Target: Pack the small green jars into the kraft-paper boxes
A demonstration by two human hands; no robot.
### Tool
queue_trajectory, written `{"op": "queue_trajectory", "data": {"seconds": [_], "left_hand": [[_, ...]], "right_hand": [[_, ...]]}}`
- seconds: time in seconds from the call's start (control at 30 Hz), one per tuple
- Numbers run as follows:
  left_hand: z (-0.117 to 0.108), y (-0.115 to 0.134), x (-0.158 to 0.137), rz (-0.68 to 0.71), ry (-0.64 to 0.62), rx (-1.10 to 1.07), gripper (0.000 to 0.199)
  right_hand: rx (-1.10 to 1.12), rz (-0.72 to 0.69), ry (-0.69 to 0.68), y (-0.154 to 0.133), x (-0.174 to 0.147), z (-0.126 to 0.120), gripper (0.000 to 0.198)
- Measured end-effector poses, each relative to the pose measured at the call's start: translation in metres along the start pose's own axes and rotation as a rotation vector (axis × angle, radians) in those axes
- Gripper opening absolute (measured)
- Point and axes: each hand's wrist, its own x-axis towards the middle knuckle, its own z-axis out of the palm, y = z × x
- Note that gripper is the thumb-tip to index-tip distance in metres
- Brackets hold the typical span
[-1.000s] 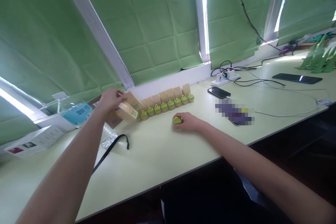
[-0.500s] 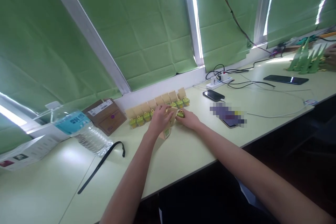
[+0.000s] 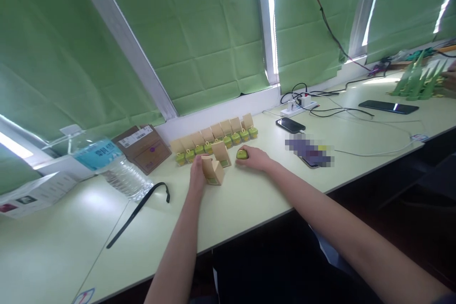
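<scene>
My left hand [image 3: 197,174] is closed around the left side of a small kraft paper box [image 3: 215,175] with a raised back flap, low over the table. In my right hand [image 3: 257,158] is a small green lidded container [image 3: 242,154], gripped between thumb and fingers at the table top. A second kraft box [image 3: 223,156] with a green label stands between the hands, touched by neither. Behind them runs a row of similar green containers [image 3: 227,142] with yellow loops on top, each near an upright kraft flap [image 3: 216,130].
A brown carton [image 3: 153,153], a large water bottle [image 3: 124,178] and a black strap [image 3: 137,211] lie to the left. To the right are a charging phone [image 3: 290,125], a power strip [image 3: 297,109], a second phone [image 3: 388,107] and green spiky pieces beside another person's hand [image 3: 449,78].
My left hand has moved left and down with the kraft box, away from my right hand. The second kraft box now shows between them. My right hand still holds the green container.
</scene>
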Motion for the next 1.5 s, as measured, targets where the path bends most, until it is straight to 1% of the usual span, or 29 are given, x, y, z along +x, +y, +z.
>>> {"op": "queue_trajectory", "data": {"seconds": [0.1, 0.2, 0.27, 0.37, 0.43, 0.5, 0.6, 0.7, 0.83, 0.97, 1.07, 1.17, 1.27, 1.37, 1.5], "left_hand": [[0.003, -0.001, 0.0, -0.083, -0.095, -0.106, 0.084], [0.003, 0.0, -0.003, -0.115, -0.154, -0.106, 0.087], [0.003, 0.002, -0.006, -0.073, -0.148, -0.071, 0.085], [0.009, 0.004, -0.01, 0.041, -0.145, 0.015, 0.076], [0.016, 0.005, -0.012, 0.099, -0.18, 0.054, 0.069], [0.022, 0.006, -0.014, 0.12, -0.222, 0.057, 0.065], [0.027, 0.009, -0.016, 0.125, -0.254, 0.021, 0.062], [0.027, 0.014, -0.018, 0.119, -0.267, -0.033, 0.063], [0.028, 0.021, -0.02, 0.084, -0.324, -0.208, 0.065], [0.031, 0.021, -0.024, -0.049, -0.42, -0.442, 0.068], [0.029, 0.021, -0.026, -0.148, -0.506, -0.56, 0.066], [0.026, 0.02, -0.027, -0.179, -0.547, -0.617, 0.067], [0.024, 0.019, -0.027, -0.183, -0.569, -0.649, 0.071], [0.025, 0.017, -0.026, -0.186, -0.56, -0.659, 0.075], [0.026, 0.016, -0.025, -0.187, -0.546, -0.644, 0.076]], "right_hand": [[0.058, -0.047, 0.005, -0.003, -0.003, 0.0, 0.049], [0.199, -0.162, -0.009, -0.007, -0.007, -0.001, 0.048], [0.282, -0.23, -0.011, -0.012, -0.009, -0.001, 0.048], [0.349, -0.316, 0.006, -0.017, -0.012, -0.002, 0.047], [0.362, -0.367, 0.017, -0.02, -0.013, -0.003, 0.044], [0.367, -0.392, 0.027, -0.021, -0.013, -0.004, 0.043], [0.372, -0.384, 0.057, -0.021, -0.014, -0.005, 0.042], [0.403, -0.361, 0.101, -0.021, -0.013, -0.005, 0.042], [0.508, -0.382, 0.183, -0.02, -0.011, -0.003, 0.042], [0.583, -0.419, 0.235, -0.02, -0.01, -0.002, 0.04], [0.608, -0.434, 0.264, -0.022, -0.012, -0.002, 0.04], [0.621, -0.422, 0.242, -0.023, -0.014, -0.001, 0.041], [0.687, -0.382, 0.209, -0.023, -0.012, 0.001, 0.043], [0.817, -0.329, 0.206, -0.023, -0.009, 0.003, 0.046], [1.024, -0.28, 0.143, -0.027, -0.006, 0.002, 0.049]]}}
